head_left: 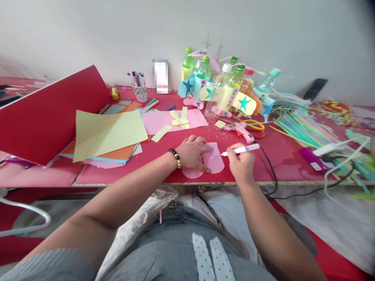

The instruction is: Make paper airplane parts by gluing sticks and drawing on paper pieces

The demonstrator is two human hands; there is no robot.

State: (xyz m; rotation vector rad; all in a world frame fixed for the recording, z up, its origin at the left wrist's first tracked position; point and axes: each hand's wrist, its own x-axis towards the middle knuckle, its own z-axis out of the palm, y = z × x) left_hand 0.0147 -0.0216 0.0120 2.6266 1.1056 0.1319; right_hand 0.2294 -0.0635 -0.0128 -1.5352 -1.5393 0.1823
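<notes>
Pink paper pieces [216,162] with rounded ends lie near the table's front edge. My left hand [191,153], a beaded bracelet at its wrist, rests flat on them with fingers spread, covering part of the paper. In my right hand [242,162] is a white marker [244,149], its tip at the right edge of the pink paper. Faint lines show on the paper. Behind my hands, a pink sheet [155,121] carries pale yellow cut-outs [181,119], and a yellow strip [161,133] lies near it.
A pink glue gun [240,130] and yellow-handled scissors [253,125] lie right of centre. Decorated plastic bottles [205,70] stand behind. Coloured paper strips [307,130] and a purple power strip [315,160] with cables fill the right. Yellow paper [109,134], a red board [58,113] and a pen cup [140,93] are left.
</notes>
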